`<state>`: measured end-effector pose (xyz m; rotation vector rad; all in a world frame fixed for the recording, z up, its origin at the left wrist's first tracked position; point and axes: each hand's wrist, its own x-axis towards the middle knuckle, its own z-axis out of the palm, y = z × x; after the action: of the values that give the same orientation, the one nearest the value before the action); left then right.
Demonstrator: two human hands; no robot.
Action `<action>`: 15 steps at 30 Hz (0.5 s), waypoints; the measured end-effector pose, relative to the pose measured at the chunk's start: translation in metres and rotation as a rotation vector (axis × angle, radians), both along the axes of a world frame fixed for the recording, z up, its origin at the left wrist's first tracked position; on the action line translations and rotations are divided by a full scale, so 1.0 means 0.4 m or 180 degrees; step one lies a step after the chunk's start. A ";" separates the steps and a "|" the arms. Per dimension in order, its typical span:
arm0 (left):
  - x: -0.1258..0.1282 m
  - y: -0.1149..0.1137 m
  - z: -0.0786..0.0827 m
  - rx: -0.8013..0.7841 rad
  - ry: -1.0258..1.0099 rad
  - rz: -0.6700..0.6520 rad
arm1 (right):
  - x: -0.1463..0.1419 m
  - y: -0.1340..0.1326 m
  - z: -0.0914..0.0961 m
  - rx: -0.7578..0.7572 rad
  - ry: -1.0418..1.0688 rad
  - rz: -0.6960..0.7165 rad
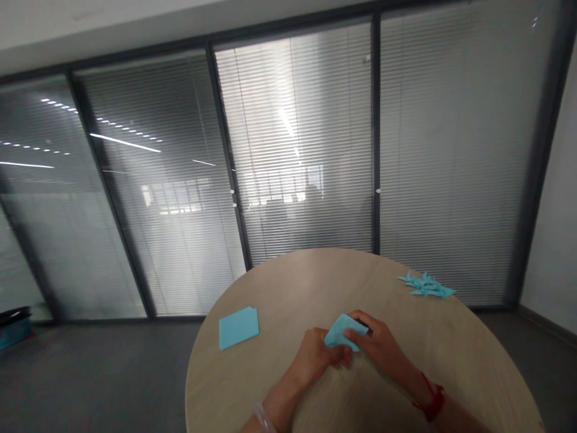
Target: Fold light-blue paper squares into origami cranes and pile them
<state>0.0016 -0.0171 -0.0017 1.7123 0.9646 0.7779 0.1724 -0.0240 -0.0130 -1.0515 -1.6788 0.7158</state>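
One stack of blue sheets (238, 328) is lying on the tabletop (288, 288), left of the frame's lower centre. Rightward, at lower centre, the left hand (318, 350) is gripping the folded paper (336, 331) by its left end. It is looking light, thin and easily creased, edges probably offering the safest hold; its long axis is seemingly running left to right, tilting slightly up. The right hand (381, 344) is closing its grip on the right side.

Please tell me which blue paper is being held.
The folded sheet, between left hand and right hand; the flat stack and spiky pile lie on the table.
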 end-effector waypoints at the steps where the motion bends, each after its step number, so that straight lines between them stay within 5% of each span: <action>1: 0.001 0.002 -0.003 -0.0036 -0.0014 0.0015 | 0.000 0.000 0.000 -0.0003 0.0006 -0.0001; 8: 0.005 0.020 -0.033 -0.0311 -0.0154 0.0086 | 0.004 0.002 -0.002 -0.0007 -0.0022 -0.0041; 15: 0.002 0.009 -0.011 -0.0105 -0.0132 0.0131 | 0.003 0.003 -0.004 0.0079 -0.0048 0.0015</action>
<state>0.0024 -0.0135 -0.0060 1.6465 0.9816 0.8169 0.1736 -0.0228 -0.0146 -1.0383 -1.6994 0.6901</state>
